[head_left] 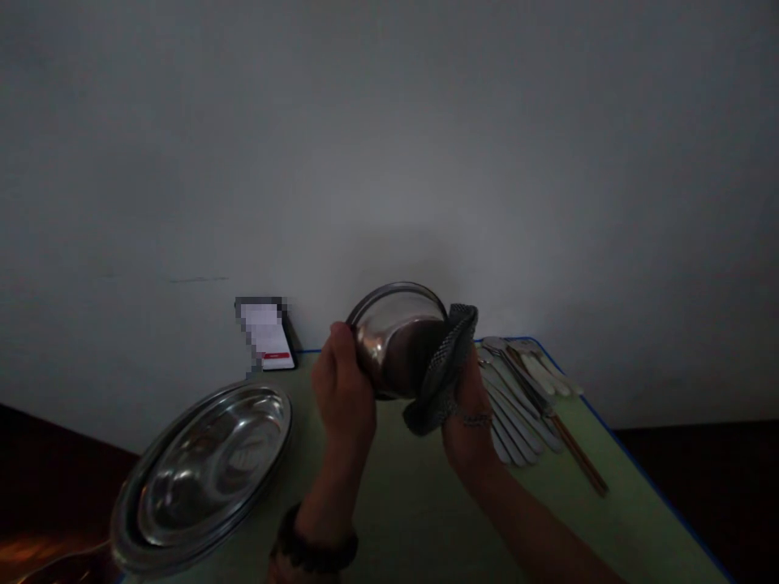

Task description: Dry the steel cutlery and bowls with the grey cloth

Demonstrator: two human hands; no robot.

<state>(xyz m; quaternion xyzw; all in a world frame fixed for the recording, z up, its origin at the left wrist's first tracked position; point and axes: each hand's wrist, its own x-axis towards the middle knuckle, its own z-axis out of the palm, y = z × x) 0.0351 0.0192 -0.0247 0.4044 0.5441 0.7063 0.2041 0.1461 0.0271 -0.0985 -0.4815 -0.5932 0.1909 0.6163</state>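
Note:
A shiny metal bowl [395, 341] is held up tilted above the table, its rounded outside turned toward me. My left hand [346, 381] grips its left rim, thumb on top and fingers closed. On the other side my right hand [471, 410] is closed on a dark grey checked cloth [443, 369], which presses against the bowl's right side. The cloth covers most of my right fingers. A dark bracelet circles my left wrist.
Nested oval metal dishes [216, 466] stand at the table's left edge. A phone [271, 334] leans on the wall at the back. Several pieces of metal cutlery [514, 414], white-handled utensils [544, 373] and wooden chopsticks [581, 454] lie right on the green table [414, 503].

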